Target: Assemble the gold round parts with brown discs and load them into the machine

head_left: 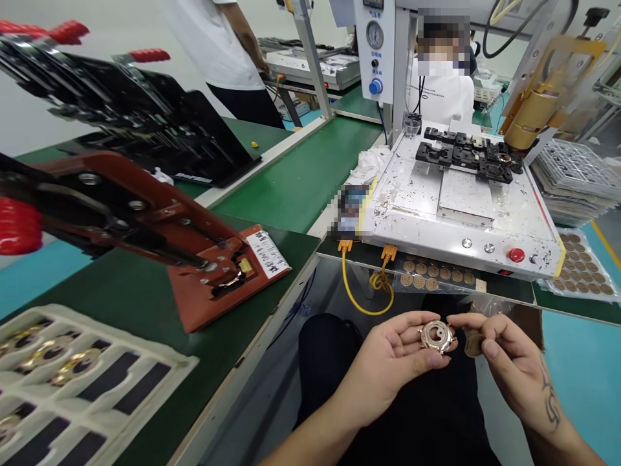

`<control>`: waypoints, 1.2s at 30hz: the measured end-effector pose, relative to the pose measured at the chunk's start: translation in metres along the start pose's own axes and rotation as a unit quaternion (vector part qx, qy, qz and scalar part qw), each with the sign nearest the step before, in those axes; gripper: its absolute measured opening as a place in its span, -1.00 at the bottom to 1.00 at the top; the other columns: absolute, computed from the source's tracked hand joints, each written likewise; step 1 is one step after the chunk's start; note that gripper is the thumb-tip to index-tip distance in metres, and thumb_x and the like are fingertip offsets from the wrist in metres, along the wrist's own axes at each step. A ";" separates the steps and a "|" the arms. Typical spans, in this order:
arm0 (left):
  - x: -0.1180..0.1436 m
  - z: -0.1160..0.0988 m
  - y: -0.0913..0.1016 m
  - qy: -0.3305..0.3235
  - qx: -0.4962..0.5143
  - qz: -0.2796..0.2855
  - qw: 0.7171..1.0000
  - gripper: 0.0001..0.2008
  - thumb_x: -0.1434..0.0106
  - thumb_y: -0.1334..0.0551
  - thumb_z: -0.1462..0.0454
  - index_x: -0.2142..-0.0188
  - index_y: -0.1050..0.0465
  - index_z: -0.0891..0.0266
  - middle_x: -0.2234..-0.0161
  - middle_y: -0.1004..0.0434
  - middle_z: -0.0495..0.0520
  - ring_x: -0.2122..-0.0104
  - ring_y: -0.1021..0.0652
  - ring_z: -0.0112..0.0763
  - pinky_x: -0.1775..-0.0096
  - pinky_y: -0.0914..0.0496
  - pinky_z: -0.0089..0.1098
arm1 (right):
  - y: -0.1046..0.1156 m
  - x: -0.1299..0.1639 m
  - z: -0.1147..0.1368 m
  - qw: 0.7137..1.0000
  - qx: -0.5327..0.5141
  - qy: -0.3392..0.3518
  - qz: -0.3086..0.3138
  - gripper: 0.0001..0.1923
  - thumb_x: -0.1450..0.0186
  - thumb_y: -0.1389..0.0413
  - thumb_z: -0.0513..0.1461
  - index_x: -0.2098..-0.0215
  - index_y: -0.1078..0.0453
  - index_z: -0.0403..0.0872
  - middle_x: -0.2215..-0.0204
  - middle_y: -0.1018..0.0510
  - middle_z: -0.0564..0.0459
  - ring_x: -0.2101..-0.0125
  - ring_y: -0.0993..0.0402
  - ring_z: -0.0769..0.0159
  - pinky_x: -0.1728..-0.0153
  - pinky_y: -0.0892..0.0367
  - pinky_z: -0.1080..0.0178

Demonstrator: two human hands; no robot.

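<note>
A small gold ring-shaped part [436,336] sits low in the near middle, above the person's lap — the left hand [391,362] grips it in closed fingers. The right hand [504,362] pinches its right edge and holds a small brown disc [472,345]. To the left, a red press [145,226] stands on the green table [291,175].

2 hands: left hand [388,362] + right hand [504,356]. 1 gold ring part [436,336] held betw. them. 1 small brown disc [473,343] in the right fingers. 1 red press tool [160,233]. 1 white tray [72,382] w/ 3 gold parts seen clearly. 2 yellow cables [361,291]. 1 red button [516,254]. 1 blue knob [375,87]. 2 other people at the back.
</note>
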State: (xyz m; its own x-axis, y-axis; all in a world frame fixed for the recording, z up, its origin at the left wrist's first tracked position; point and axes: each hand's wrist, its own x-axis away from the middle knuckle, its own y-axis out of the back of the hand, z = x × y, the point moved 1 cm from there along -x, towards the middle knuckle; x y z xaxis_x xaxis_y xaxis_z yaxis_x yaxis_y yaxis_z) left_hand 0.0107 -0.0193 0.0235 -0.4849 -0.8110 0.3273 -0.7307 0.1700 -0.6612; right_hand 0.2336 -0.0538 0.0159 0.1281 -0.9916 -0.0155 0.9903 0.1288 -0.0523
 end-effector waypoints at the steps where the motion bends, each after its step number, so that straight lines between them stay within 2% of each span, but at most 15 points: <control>1: 0.000 0.000 0.000 0.000 0.002 0.002 1.000 -0.50 -0.06 -0.63 0.35 0.01 -0.62 0.29 0.12 -0.79 0.19 0.06 -0.75 -0.11 0.07 -0.65 -0.31 | 0.000 0.000 0.000 1.000 0.002 0.001 -0.001 -0.83 -0.55 -0.12 -0.11 0.22 -0.34 0.05 -0.10 -0.63 -0.11 -0.05 -0.54 0.08 -0.09 -0.46 0.04; 10: 0.000 0.000 -0.002 0.007 0.020 0.006 1.000 -0.50 -0.05 -0.64 0.36 0.02 -0.63 0.30 0.13 -0.78 0.20 0.08 -0.76 -0.12 0.10 -0.66 -0.33 | 0.004 0.003 -0.002 1.000 0.020 0.002 -0.006 -0.83 -0.55 -0.11 -0.11 0.21 -0.32 0.05 -0.11 -0.63 -0.12 0.01 -0.54 0.08 -0.03 -0.46 0.05; 15: 0.001 0.001 -0.002 0.010 0.025 0.009 1.000 -0.50 -0.04 -0.64 0.35 0.02 -0.63 0.30 0.13 -0.78 0.20 0.09 -0.76 -0.14 0.10 -0.66 -0.33 | 0.004 0.005 0.000 1.000 0.024 0.005 0.000 -0.86 -0.55 -0.10 -0.13 0.20 -0.33 0.05 -0.14 -0.62 -0.12 0.09 -0.55 0.12 0.04 -0.51 0.08; 23: 0.000 0.002 -0.001 0.016 0.028 0.013 0.999 -0.48 -0.03 -0.65 0.33 0.02 -0.63 0.30 0.13 -0.78 0.21 0.09 -0.76 -0.13 0.10 -0.65 -0.32 | 0.004 0.004 0.001 1.000 0.016 0.014 0.014 -0.86 -0.56 -0.09 -0.13 0.19 -0.33 0.06 -0.15 -0.62 -0.07 0.14 -0.56 0.19 0.05 -0.51 0.14; 30: 0.002 0.000 -0.002 0.006 -0.026 -0.005 1.000 -0.47 -0.05 -0.63 0.35 -0.01 -0.61 0.25 0.09 -0.78 0.17 0.08 -0.75 -0.20 -0.03 -0.60 -0.30 | 0.001 0.004 0.003 1.000 0.004 -0.009 0.002 -0.85 -0.56 -0.11 -0.14 0.20 -0.32 0.05 -0.16 -0.61 -0.07 0.12 -0.54 0.19 0.01 -0.49 0.13; 36: 0.007 0.000 -0.004 -0.015 -0.076 -0.013 0.997 -0.49 -0.12 -0.59 0.33 -0.06 -0.59 0.24 0.06 -0.77 0.17 0.03 -0.73 -0.15 -0.12 -0.57 -0.21 | 0.002 0.004 0.003 1.000 0.007 -0.011 0.005 -0.85 -0.56 -0.10 -0.13 0.20 -0.32 0.05 -0.14 -0.62 -0.10 0.14 -0.54 0.16 0.05 -0.50 0.10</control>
State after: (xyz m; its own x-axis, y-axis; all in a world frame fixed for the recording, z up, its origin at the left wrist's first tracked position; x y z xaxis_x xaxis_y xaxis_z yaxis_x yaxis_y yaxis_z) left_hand 0.0103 -0.0259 0.0288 -0.4513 -0.8326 0.3209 -0.8085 0.2293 -0.5420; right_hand 0.2366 -0.0572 0.0189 0.1381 -0.9904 0.0051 0.9897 0.1379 -0.0376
